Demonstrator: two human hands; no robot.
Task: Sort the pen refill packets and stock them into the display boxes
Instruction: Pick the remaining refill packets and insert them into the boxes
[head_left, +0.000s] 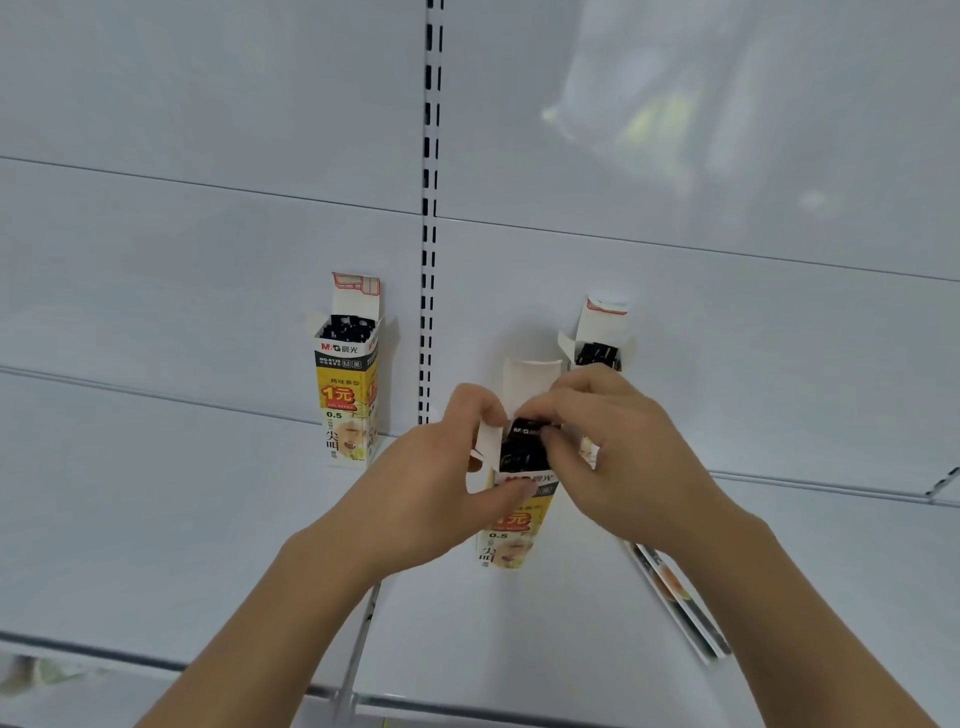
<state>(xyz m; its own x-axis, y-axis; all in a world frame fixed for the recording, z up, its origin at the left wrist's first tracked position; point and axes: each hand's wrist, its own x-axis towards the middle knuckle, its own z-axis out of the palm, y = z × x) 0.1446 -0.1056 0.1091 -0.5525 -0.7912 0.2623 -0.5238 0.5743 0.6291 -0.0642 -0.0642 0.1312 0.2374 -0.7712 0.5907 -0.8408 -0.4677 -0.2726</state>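
- I see the black refill packet (524, 447) sitting in the open mouth of the middle display box (511, 525), its top edge standing above the box front.
- My right hand (618, 457) comes in from the right; its fingers (558, 402) are curled over the packet's top and pinch it, with the thumb pressed at the packet's right edge.
- My left hand (431, 488) grips the same box from the left: the thumb lies across the printed front just below the opening, and the other fingers curl round the left side flap (488, 439).
- The middle box is upright on the white shelf (208, 545), its rear flap (532, 384) raised behind the packet.
- Behind my right hand a second open box (597, 338) stands against the back panel, dark packets showing in its mouth; my hand hides its lower part.
- Well apart to the left, past the slotted upright (430, 208), a third open box (348, 384) stands filled with black packets.
- A few flat packets (680, 603) lie on the shelf under my right forearm, fanned toward the shelf's front edge.
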